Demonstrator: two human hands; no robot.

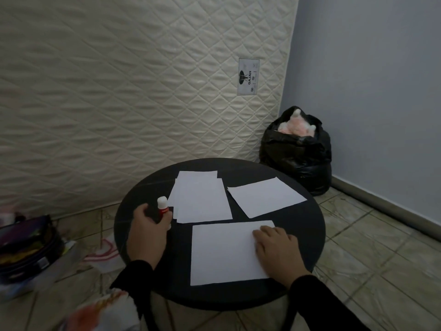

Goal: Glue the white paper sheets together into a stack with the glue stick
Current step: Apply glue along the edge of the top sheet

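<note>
On the round black table (310,225), my left hand (148,231) grips the glue stick (163,210) upright beside the paper pile (200,199), ready for use, while my right hand (276,247) lies flat, fingers spread, pinning the near sheet (222,254).

Table (133,225): paper stack (200,199) rear-left, sheet (266,197) rear-right, sheet (224,252) front.

— From where is the scene viewed?
— A single head-worn view is given; it is aimed forward and down from close above a round black table (133,201), whose whole top is taken in; both sleeves are cut off by the lower edge.
— What is seen beyond?
— A quilted mattress (119,80) and a blue wall (370,80) are faced; no second view is provided.
</note>
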